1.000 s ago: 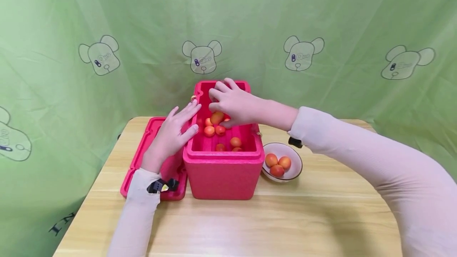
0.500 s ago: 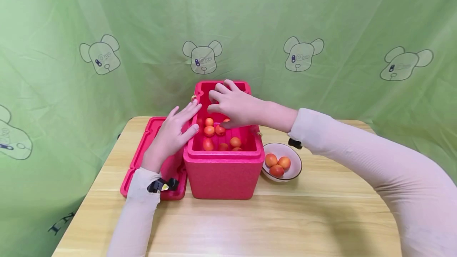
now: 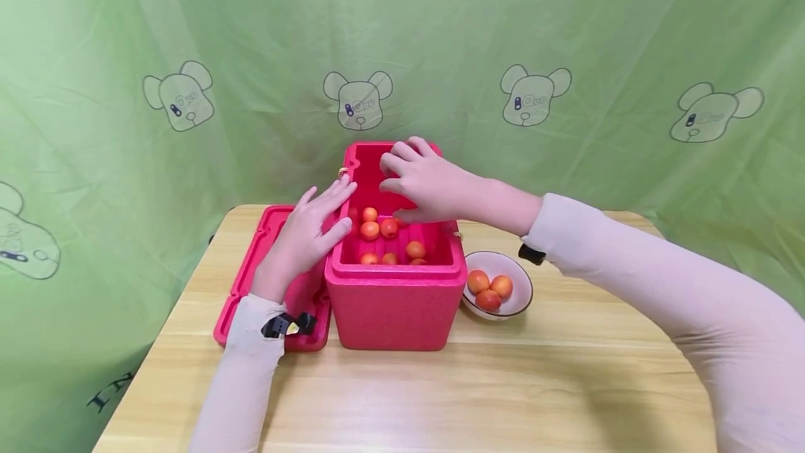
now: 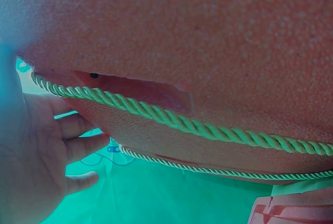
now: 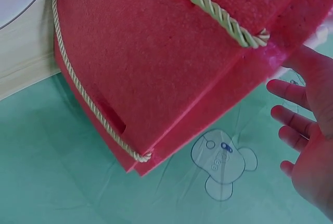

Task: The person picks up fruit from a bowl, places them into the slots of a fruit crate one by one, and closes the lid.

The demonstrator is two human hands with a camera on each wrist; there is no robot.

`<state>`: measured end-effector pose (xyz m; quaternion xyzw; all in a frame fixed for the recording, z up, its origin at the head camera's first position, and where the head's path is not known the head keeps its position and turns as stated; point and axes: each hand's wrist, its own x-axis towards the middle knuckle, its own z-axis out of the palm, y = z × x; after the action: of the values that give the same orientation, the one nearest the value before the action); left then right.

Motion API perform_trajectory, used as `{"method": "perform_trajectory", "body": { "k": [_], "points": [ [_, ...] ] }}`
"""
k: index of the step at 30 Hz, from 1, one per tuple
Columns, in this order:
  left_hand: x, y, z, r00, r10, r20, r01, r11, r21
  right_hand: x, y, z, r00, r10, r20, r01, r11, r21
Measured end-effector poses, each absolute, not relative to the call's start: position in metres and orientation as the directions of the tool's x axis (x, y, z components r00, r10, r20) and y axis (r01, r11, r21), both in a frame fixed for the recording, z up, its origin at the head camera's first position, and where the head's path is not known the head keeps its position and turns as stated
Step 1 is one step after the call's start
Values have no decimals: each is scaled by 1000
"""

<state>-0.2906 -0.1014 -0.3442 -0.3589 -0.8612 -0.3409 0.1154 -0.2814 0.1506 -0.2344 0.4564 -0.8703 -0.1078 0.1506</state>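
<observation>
A deep red foam box (image 3: 395, 313) stands in the middle of the table with several orange-red fruits like apricots (image 3: 370, 230) on its floor. My left hand (image 3: 305, 233) rests along the box's left rim, fingers extended; in the left wrist view the left hand (image 4: 36, 151) reaches the box's wall with its fingers spread. Over the right side of the opening hovers my right hand (image 3: 430, 184), fingers bent loosely and nothing held. The right wrist view has the right hand (image 5: 317, 130) by the box's edge, its fingers apart.
A red lid (image 3: 267, 236) lies left of the box, partly under my left forearm. Right of the box stands a white bowl (image 3: 519, 292) with a dark rim and 3 fruits (image 3: 488, 300). Rope handles (image 5: 99, 104) run along the box's sides. A green curtain (image 3: 440, 26) hangs behind.
An apricot-like fruit has dropped from my right hand into the box and settled near the front left. The right hand has since drawn slightly right; the left hand stays at the rim.
</observation>
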Motion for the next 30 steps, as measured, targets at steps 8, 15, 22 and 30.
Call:
{"method": "perform_trajectory", "body": {
  "k": [8, 15, 22, 30],
  "points": [
    [-291, -101, -345, -713, 544, 442, 700, 509, 501, -275, 184, -226, -569, -773, 280, -720, 633, 284],
    [-292, -104, -346, -711, 544, 446, 702, 503, 504, -269, 224, -225, -603, -702, 378, -687, 698, 201],
    [-290, -106, -347, -713, 540, 447, 699, 496, 515, -262, 264, -241, -674, -623, 396, -623, 768, 148],
    [-289, -108, -346, -714, 541, 445, 698, 496, 516, -255, 295, -273, -741, -544, 394, -560, 824, 85]
  ]
}}
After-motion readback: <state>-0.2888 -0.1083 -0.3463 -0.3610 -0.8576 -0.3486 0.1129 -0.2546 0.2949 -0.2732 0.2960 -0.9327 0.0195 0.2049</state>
